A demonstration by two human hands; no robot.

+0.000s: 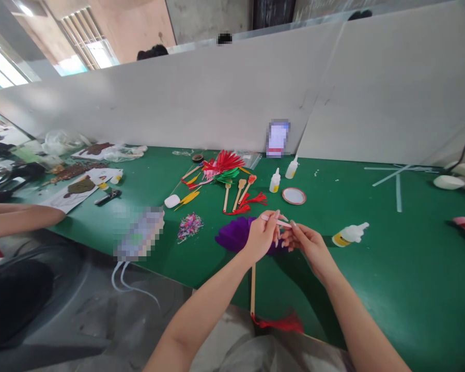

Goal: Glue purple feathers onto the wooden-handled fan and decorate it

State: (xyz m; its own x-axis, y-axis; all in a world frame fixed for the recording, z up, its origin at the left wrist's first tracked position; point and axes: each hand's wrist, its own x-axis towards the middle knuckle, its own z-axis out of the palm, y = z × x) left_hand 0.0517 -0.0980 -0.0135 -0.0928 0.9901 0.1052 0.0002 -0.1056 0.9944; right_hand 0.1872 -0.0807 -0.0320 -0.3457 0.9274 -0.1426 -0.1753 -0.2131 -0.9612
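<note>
Between my two hands stretches a thin pale pink strip, its exact material unclear. My left hand pinches one end, and the fingertips of my right hand close on the other. Below them on the green table lies a purple fan, partly covered by my hands. Its flat wooden handle points toward me and ends in a red tassel at the table's edge. To the right of my right hand, a white glue bottle with a yellow label lies tipped on its side.
Two glue bottles stand beyond, near a round red-rimmed dish. Several wooden sticks with red tassels lie near red and green fans. Colourful bits sit left, beside a phone. Another person's arm rests far left.
</note>
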